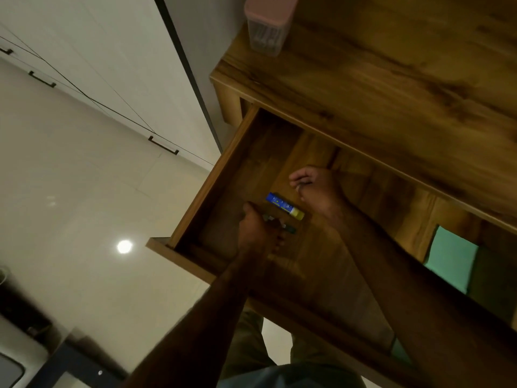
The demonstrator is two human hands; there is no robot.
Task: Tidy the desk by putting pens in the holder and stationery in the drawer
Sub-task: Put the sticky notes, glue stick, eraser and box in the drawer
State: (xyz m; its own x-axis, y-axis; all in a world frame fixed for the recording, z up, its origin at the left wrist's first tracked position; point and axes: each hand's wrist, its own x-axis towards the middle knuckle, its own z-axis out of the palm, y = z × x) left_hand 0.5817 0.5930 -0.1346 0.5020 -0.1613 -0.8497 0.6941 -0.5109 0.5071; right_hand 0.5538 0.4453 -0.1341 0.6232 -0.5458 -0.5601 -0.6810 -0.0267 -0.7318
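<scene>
While standing pulled well out beneath the wooden desk top (391,79), shows as a deep wooden drawer (223,175) with little inside. Holds a glue stick (284,205) near the middle of its floor, lying flat, blue body toward 10 o'clock, yellow cap toward 4 o'clock. Carries pale print on the blue label, too small and blurred to read.

Just at 7 o'clock of the glue stick, finds the left hand (260,231) down inside the drawer, fingers curled tight round a small dark green item (291,229), with one end poking out toward 3 o'clock. Cannot tell what kind of stationery, nor any marking on it.

At 1 o'clock of the glue stick, places the right hand (316,189), also inside the drawer, near the stick but apart from it, fingers curled inward. Cannot tell whether anything sits in them.

At 12 o'clock, on the desk top near its left corner, sets an upright clear tub (265,26) with a pink lid, filled with thin pale sticks, blurred.

Toward 4 o'clock of the right hand, well apart, shows a flat teal-green sheet (450,259). Cannot tell whether in the drawer or below it.
</scene>
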